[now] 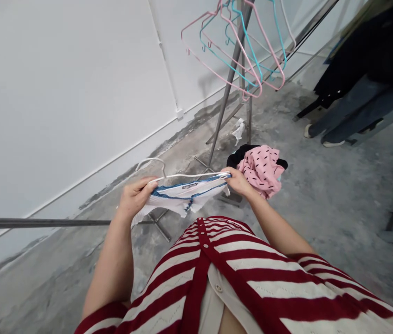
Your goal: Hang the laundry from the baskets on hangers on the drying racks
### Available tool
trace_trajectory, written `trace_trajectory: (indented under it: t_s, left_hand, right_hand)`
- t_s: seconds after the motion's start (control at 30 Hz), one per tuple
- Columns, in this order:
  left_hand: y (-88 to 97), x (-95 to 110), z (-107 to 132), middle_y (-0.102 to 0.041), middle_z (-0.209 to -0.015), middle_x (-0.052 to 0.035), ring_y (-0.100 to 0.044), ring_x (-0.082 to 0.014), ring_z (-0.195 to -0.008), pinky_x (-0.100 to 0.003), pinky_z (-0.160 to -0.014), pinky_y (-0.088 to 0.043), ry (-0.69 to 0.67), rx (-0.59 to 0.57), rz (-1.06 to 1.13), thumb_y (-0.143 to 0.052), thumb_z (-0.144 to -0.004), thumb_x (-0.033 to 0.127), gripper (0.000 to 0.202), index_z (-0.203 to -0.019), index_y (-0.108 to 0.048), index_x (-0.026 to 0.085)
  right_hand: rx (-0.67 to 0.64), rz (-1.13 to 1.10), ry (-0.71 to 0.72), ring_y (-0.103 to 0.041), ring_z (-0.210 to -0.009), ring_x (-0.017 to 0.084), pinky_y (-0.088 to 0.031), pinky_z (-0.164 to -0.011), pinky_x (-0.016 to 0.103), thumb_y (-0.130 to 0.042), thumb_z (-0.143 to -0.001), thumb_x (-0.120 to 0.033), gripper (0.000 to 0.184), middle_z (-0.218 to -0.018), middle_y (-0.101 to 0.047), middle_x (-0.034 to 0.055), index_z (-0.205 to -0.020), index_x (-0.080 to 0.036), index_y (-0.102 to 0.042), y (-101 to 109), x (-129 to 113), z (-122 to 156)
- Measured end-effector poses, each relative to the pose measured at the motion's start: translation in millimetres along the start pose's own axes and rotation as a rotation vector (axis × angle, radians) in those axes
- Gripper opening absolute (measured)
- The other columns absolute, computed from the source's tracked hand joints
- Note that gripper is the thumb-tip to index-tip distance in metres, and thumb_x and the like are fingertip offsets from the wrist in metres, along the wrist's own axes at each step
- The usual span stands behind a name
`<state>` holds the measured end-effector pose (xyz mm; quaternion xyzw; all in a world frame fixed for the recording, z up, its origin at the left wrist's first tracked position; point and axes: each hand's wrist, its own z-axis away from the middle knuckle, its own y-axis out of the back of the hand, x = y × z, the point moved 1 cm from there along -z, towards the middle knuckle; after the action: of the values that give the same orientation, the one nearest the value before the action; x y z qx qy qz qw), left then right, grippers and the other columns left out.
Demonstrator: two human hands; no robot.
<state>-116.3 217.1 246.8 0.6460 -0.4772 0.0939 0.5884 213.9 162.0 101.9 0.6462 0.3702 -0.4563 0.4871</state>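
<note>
In the head view, the left hand (133,197) gripped one end of a white plastic hanger (189,176) and the right hand (236,182) pinched the other, with a blue-trimmed white garment (182,197) hanging from it, and a pink dotted garment (260,169) lay just beside the right hand.

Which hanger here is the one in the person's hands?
The white hanger, held by the left hand and right hand inside a white garment with blue trim. The pink hanger and blue hanger hang bare on the metal rack.
</note>
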Motion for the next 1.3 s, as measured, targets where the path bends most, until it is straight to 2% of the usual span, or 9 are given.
trace_trajectory:
  t_s: [0.1, 0.17, 0.4, 0.57, 0.7, 0.93, 1.1, 1.23, 1.3]
  left_hand:
    - [-2.3, 0, 1, -0.073, -0.093, -0.0050, -0.067, -0.0205, -0.087, -0.028, -0.079, -0.052, 0.006, -0.061, -0.023, -0.056, -0.079, 0.050, 0.036, -0.086, -0.073, 0.019]
    - [-3.0, 0, 2, -0.073, -0.094, -0.0051, -0.067, -0.0205, -0.088, -0.028, -0.080, -0.052, -0.004, -0.082, -0.043, -0.055, -0.080, 0.051, 0.036, -0.086, -0.073, 0.019]
    - [-13.2, -5, 7, -0.073, -0.097, -0.0049, -0.066, -0.0184, -0.091, -0.027, -0.084, -0.050, -0.086, -0.105, -0.203, -0.047, -0.086, 0.047, 0.035, -0.089, -0.072, 0.022]
    - [-44.1, -4, 16, -0.072, -0.099, -0.0067, -0.065, -0.0194, -0.094, -0.029, -0.084, -0.049, -0.086, -0.066, -0.323, -0.043, -0.089, 0.043, 0.035, -0.097, -0.069, 0.020]
    - [-64.9, -2, 25, -0.072, -0.099, -0.0065, -0.065, -0.0195, -0.095, -0.029, -0.085, -0.050, -0.036, -0.017, -0.220, -0.043, -0.089, 0.044, 0.036, -0.095, -0.069, 0.020]
    - [-58.3, 0, 28, -0.072, -0.093, -0.0032, -0.065, -0.0170, -0.088, -0.024, -0.079, -0.049, -0.023, -0.081, -0.171, -0.044, -0.089, 0.044, 0.035, -0.092, -0.070, 0.022]
    - [-71.7, 3, 29, -0.072, -0.084, -0.0057, -0.065, -0.0179, -0.081, -0.025, -0.072, -0.049, -0.078, 0.043, -0.325, -0.047, -0.087, 0.046, 0.034, -0.090, -0.071, 0.021]
    - [-72.4, 0, 33, -0.071, -0.080, -0.0055, -0.065, -0.0162, -0.076, -0.024, -0.070, -0.049, -0.140, 0.131, -0.155, -0.049, -0.086, 0.044, 0.033, -0.085, -0.071, 0.019]
    - [-62.0, -3, 36, -0.072, -0.079, -0.0048, -0.065, -0.0152, -0.075, -0.024, -0.069, -0.050, -0.127, 0.161, -0.037, -0.051, -0.085, 0.042, 0.032, -0.081, -0.072, 0.018]
  right_hand:
    - [0.031, -0.338, -0.239, -0.055, -0.066, 0.013, -0.044, -0.060, 0.024, -0.054, -0.062, -0.016, 0.037, -0.080, -0.059, -0.0011, -0.098, -0.020, -0.056, -3, -2, -3]
    - [0.023, -0.391, -0.240, -0.053, -0.064, 0.011, -0.042, -0.057, 0.022, -0.061, -0.061, -0.021, 0.038, -0.081, -0.059, -0.0020, -0.098, -0.020, -0.055, -2, -2, -5]
    - [-0.008, 0.200, 0.084, -0.055, -0.076, 0.016, -0.041, -0.070, 0.026, -0.059, -0.077, -0.035, 0.017, -0.080, -0.062, 0.0012, -0.083, -0.019, -0.062, 10, -6, -5]
    - [0.230, 0.515, 0.195, -0.056, -0.088, 0.020, -0.041, -0.072, 0.028, -0.043, -0.089, -0.038, 0.028, -0.094, -0.060, 0.0085, -0.089, -0.020, -0.065, 3, -28, 4]
    - [0.366, 0.466, 0.209, -0.057, -0.085, 0.019, -0.042, -0.072, 0.029, -0.046, -0.087, -0.034, 0.023, -0.093, -0.061, 0.0080, -0.088, -0.020, -0.064, -1, -33, 3]
    - [0.179, 0.222, 0.060, -0.052, -0.061, 0.014, -0.040, -0.060, 0.027, -0.054, -0.074, -0.027, 0.011, -0.067, -0.058, 0.0007, -0.072, -0.020, -0.062, 15, -15, -11]
    - [0.208, 0.143, 0.103, -0.051, -0.063, 0.013, -0.040, -0.061, 0.026, -0.054, -0.077, -0.030, 0.014, -0.067, -0.057, 0.0002, -0.070, -0.018, -0.059, -10, -38, 10]
    - [-0.109, 0.035, 0.282, -0.053, -0.062, 0.012, -0.043, -0.062, 0.025, -0.054, -0.082, -0.031, 0.014, -0.070, -0.059, 0.0000, -0.078, -0.019, -0.061, -33, -63, 37]
    - [-0.100, 0.047, 0.403, -0.056, -0.071, 0.013, -0.045, -0.066, 0.026, -0.054, -0.083, -0.031, 0.014, -0.080, -0.062, 0.0027, -0.082, -0.019, -0.063, -24, -70, 43]
